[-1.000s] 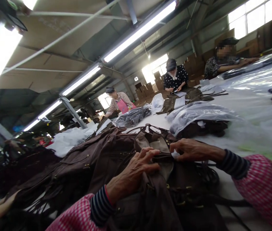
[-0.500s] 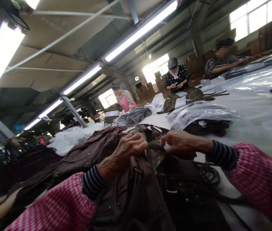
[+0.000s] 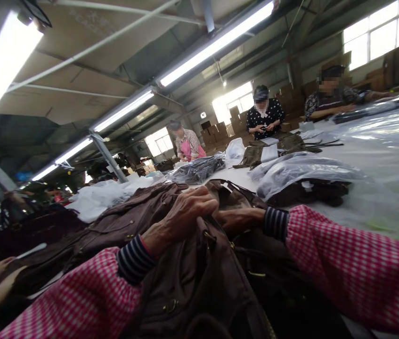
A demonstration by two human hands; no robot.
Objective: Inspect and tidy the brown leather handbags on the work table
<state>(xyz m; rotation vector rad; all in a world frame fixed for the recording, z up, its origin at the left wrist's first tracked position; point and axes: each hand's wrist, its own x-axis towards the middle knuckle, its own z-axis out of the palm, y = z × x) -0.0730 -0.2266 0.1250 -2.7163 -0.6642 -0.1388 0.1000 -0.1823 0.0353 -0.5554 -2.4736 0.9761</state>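
A dark brown bag (image 3: 185, 282) with brass fittings lies in front of me, its zipped top gaping. My left hand (image 3: 192, 207) is closed on the upper edge of the bag, fingers curled over the fabric. Just to the right, my right hand (image 3: 236, 220) reaches into the opening behind that edge. The bag's side and lining hide its fingers, so I cannot see what it holds. A brass zip runs down the bag's front right edge.
More brown bags (image 3: 114, 226) lie to the left, where another person's hands (image 3: 3, 278) show. Clear plastic covers a dark item (image 3: 305, 174) at the right. Across the white table (image 3: 362, 146) several people work, one in a pink apron (image 3: 187, 149).
My right hand has moved left and down into the bag; a small white piece seen at its fingers is now out of sight. My left hand keeps its hold on the edge.
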